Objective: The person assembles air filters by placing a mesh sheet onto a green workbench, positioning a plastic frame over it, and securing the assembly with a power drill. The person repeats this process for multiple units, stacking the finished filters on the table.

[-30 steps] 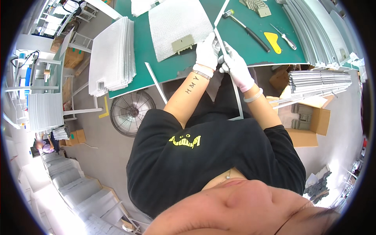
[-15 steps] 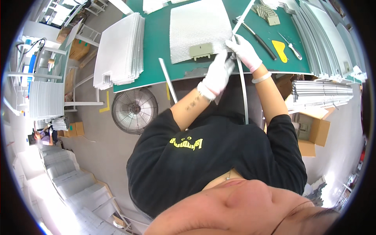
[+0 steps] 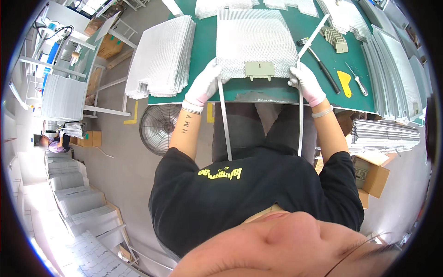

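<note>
A white mesh panel (image 3: 256, 39) lies on the green table in front of me, with a grey-beige plastic clip block (image 3: 260, 69) at its near edge. My left hand (image 3: 203, 87), in a white glove, is closed round the upper end of a thin white strip (image 3: 225, 124) at the panel's near left corner. At the near right corner my gloved right hand (image 3: 308, 84) grips another white strip (image 3: 300, 124). Both strips run down toward my lap. A white length (image 3: 314, 36) also slants up and away above the right hand; its join is hidden by the fingers.
Right of the panel lie a hammer (image 3: 325, 69), a yellow scraper (image 3: 344, 83), a screwdriver (image 3: 359, 83) and several stacked clip blocks (image 3: 336, 40). Mesh panel stacks stand at left (image 3: 161, 55) and right (image 3: 392, 69). A floor fan (image 3: 159, 129) is below the table's left side.
My left hand has moved left, away from my right hand, to the panel's left corner, where it now holds the left strip. My right hand stays by the right strip. The whole view has shifted.
</note>
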Motion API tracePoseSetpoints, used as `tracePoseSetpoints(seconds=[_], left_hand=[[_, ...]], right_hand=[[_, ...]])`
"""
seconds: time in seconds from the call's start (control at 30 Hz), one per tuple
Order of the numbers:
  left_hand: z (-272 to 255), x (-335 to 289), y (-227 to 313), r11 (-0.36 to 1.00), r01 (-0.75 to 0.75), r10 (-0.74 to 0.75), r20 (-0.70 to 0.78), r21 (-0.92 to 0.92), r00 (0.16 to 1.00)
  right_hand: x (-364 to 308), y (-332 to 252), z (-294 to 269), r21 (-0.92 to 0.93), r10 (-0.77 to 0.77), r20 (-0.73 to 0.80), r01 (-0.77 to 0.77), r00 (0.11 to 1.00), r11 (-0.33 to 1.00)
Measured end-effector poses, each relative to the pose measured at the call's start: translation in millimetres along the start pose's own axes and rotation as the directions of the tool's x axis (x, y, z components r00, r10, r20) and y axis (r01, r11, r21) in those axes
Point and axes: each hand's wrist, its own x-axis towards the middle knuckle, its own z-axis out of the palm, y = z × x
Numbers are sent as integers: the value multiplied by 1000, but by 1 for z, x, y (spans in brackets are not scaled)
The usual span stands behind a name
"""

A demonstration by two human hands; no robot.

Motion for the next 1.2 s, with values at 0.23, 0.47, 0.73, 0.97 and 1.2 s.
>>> tracePoseSetpoints(seconds=[0.23, 0.47, 0.73, 0.97, 1.2], left_hand=[[29, -8, -13, 561, -208, 351, -3, 802, 936], [56, -26, -33, 480, -473, 497, 215, 739, 841], [58, -92, -5, 665, -560, 569, 151, 494, 808], [130, -25, 63, 205, -697, 671, 420, 687, 611], [150, 0, 45, 11, -683, 768, 431, 730, 473]], right_hand=[[-25, -21, 1, -8, -143, -15, 143, 990, 990], [-49, -42, 17, -4, -253, 45, 253, 966, 967], [-89, -94, 86, -183, -488, 35, 486, 872, 855], [-46, -155, 109, -310, -779, -47, 733, 625, 606], [-23, -142, 78, -440, -833, -107, 725, 543, 529]])
